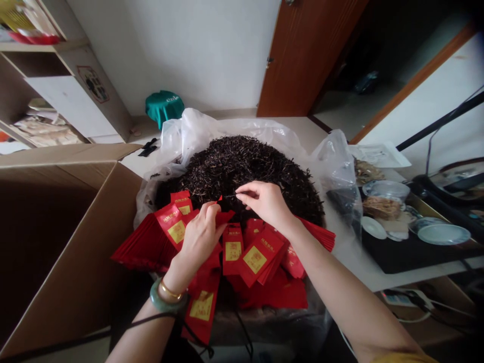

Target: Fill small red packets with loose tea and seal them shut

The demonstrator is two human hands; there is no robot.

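Observation:
A big mound of dark, twisted dried tea leaves (242, 161) fills a clear plastic bag (295, 133) whose edges are folded out. My left hand (202, 229) is closed at the front of the mound, gripping a red tea packet (226, 217); most of that packet is hidden behind my fingers. Over the leaves, just right of it, my right hand (264, 201) has thumb and forefinger pinched together. What lies in that pinch is too small to make out. Red packets with yellow labels (255, 258) lie loose beneath both hands, and a tight stack (141, 244) fans out at left.
An open cardboard box (75, 242) stands close on the left. To the right, a dark tray (397, 257) holds a lidded cup (385, 194) and small dishes. A power strip (403, 298) with cables sits lower right. Behind are a green-covered stool (164, 107) and a brown door (302, 55).

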